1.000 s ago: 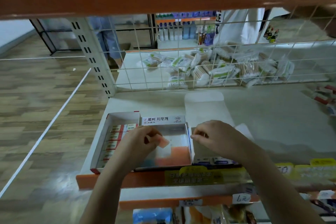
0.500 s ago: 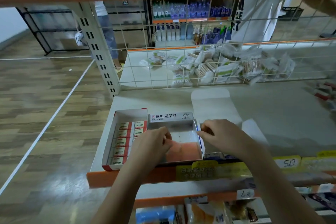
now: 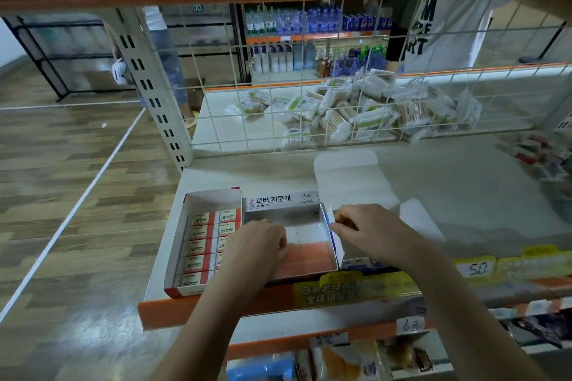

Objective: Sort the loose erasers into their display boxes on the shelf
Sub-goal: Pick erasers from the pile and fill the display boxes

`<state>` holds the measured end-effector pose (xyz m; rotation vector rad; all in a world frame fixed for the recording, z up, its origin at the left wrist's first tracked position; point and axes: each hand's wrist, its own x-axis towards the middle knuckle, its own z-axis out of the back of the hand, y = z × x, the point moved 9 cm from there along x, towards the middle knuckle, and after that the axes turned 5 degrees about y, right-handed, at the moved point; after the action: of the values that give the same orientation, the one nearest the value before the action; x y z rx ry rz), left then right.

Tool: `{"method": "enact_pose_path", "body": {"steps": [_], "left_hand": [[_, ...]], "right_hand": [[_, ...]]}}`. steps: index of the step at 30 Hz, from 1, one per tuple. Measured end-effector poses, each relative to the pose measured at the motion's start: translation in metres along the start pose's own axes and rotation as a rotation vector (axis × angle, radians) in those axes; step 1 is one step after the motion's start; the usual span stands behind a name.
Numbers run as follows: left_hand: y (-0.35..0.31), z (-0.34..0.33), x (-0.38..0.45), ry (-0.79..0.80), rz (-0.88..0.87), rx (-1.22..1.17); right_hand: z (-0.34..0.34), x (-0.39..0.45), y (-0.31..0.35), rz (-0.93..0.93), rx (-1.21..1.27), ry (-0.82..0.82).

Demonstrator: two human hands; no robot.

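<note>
1. Erasers (image 3: 305,260), orange, lie flat at the near end of the middle display box (image 3: 284,213).
2. Left hand (image 3: 257,246): fingers curled, resting on them inside that box.
3. Right hand (image 3: 368,227): pinches the box's right side flap (image 3: 335,235).

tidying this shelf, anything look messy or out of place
Yes: a loose pile of red and white erasers lies jumbled at the far right of the shelf, outside any box. Behind the wire grid, cotton swab packets are heaped unevenly.
</note>
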<state>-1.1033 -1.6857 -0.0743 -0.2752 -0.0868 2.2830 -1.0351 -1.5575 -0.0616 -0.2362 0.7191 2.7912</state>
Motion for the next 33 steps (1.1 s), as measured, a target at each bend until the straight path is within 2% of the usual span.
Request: {"method": "enact_pose_path", "body": {"steps": [5,11,15,21,27,33], "left_hand": [[-0.006,0.012,0.009,0.002,-0.001,-0.036],[-0.067,0.073,0.043,-0.215,-0.122,-0.019],[-0.143,0.087,0.076,-0.241,-0.268,0.064],[-0.273,0.064,0.131,-0.125,-0.453,0.131],[-0.393,0.029,0.170,0.000,-0.565,0.132],[-0.471,-0.001,0.203,-0.003,-0.613,0.159]], "right_hand": [[0.014,0.002,0.005,0.065,-0.046,0.031],[0.068,-0.003,-0.021,0.143,-0.129,-0.109],[0.105,-0.017,-0.074,0.046,-0.196,-0.212],[0.141,-0.056,-0.187,-0.192,-0.362,-0.295],[0.157,-0.112,-0.298,-0.419,-0.310,-0.331],[0.177,-0.165,-0.377,-0.565,-0.255,-0.364]]}}
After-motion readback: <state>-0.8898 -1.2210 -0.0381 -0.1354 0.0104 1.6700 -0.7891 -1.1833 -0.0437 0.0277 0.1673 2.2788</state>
